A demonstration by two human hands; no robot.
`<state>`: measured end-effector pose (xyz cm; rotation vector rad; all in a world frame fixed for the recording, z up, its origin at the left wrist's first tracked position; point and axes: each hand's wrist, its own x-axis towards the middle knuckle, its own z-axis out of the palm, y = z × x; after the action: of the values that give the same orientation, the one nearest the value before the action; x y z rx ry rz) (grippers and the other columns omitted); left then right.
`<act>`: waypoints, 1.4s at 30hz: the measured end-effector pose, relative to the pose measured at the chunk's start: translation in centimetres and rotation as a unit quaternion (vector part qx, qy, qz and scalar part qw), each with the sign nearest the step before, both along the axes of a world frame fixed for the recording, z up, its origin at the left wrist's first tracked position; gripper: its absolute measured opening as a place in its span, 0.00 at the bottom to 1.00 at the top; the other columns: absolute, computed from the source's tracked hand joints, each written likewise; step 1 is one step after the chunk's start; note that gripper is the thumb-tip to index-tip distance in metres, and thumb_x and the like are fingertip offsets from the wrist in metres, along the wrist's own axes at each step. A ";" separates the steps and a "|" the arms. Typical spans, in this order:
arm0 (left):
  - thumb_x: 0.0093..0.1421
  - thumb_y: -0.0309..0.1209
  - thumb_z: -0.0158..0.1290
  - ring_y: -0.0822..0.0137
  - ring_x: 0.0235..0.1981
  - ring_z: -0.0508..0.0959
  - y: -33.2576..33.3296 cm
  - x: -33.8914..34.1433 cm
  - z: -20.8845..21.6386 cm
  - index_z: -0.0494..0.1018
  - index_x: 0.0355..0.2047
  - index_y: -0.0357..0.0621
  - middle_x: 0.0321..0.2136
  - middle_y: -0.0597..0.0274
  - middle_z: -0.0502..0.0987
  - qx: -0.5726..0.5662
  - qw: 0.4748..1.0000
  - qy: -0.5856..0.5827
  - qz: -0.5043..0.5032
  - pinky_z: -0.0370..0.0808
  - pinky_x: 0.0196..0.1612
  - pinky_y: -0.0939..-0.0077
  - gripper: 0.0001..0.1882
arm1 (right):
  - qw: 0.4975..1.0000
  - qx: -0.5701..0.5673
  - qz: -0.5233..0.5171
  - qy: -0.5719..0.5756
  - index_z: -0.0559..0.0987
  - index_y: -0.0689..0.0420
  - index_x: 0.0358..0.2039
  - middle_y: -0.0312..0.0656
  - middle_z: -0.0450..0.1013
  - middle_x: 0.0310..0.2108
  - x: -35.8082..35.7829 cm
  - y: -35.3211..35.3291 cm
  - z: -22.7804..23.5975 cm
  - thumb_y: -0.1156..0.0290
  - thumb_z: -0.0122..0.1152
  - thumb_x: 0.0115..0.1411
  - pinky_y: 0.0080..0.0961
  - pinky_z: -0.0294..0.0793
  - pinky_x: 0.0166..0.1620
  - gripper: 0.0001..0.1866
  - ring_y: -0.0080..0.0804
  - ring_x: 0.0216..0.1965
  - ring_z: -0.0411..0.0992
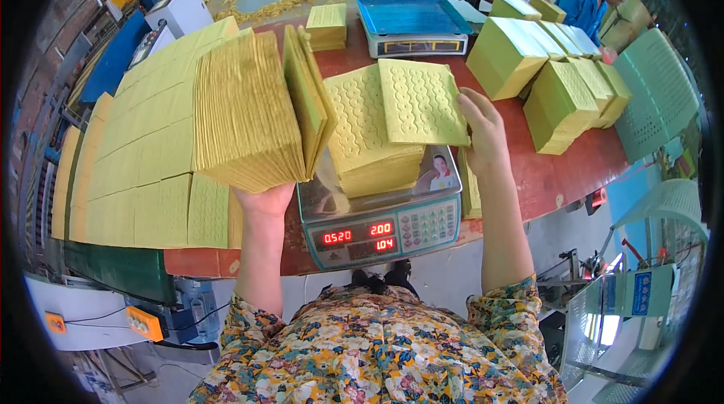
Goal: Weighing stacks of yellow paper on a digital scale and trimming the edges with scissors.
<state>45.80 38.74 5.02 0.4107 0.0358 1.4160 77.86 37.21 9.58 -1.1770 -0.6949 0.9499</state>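
My left hand (265, 199) supports a thick stack of yellow paper sheets (245, 117) from below; most of its fingers are hidden underneath. A thin bundle of yellow sheets (313, 113) leans apart at that stack's right side. My right hand (486, 131) grips the right edge of a thin embossed yellow paper bundle (422, 102). This bundle lies partly over another embossed stack (377, 170), which rests on the metal pan of a digital scale (383, 236). Red digits glow on the scale's front panel, beside a keypad.
Rows of yellow paper stacks (143, 155) cover the table's left side. Further stacks (562, 102) stand at the right on the red tabletop (528, 181). A second scale with a blue tray (413, 15) and a small stack (326, 25) are behind. Two people (592, 6) are beyond the table.
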 end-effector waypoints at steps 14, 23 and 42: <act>0.69 0.40 0.43 0.55 0.51 0.77 0.7 3.7 7.7 0.70 0.55 0.39 0.51 0.52 0.77 -0.113 0.976 0.188 0.003 0.74 0.55 0.57 0.21 | 0.969 0.113 -0.067 0.212 0.73 0.61 0.50 0.41 0.76 0.45 4.5 -3.4 -3.2 0.75 0.48 0.68 0.27 0.82 0.39 0.12 0.28 0.43 0.78; 0.66 0.36 0.50 0.59 0.50 0.78 0.5 6.9 9.7 0.71 0.53 0.40 0.49 0.56 0.78 -0.138 0.940 0.307 0.058 0.74 0.54 0.60 0.19 | 0.954 0.042 -0.053 0.292 0.70 0.63 0.54 0.44 0.75 0.49 6.8 -5.2 -6.7 0.74 0.47 0.68 0.31 0.80 0.47 0.15 0.31 0.47 0.77; 0.64 0.40 0.54 0.62 0.52 0.77 1.3 9.0 11.6 0.70 0.55 0.38 0.51 0.55 0.76 -0.139 0.834 0.530 0.068 0.72 0.55 0.64 0.24 | 0.941 0.025 0.073 0.329 0.70 0.65 0.53 0.47 0.74 0.49 8.1 -3.4 -7.2 0.75 0.46 0.68 0.30 0.78 0.49 0.15 0.32 0.47 0.77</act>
<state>54.77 40.00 16.57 0.9164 1.1826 1.1337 85.95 33.84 2.35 -0.6954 -0.2608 1.3505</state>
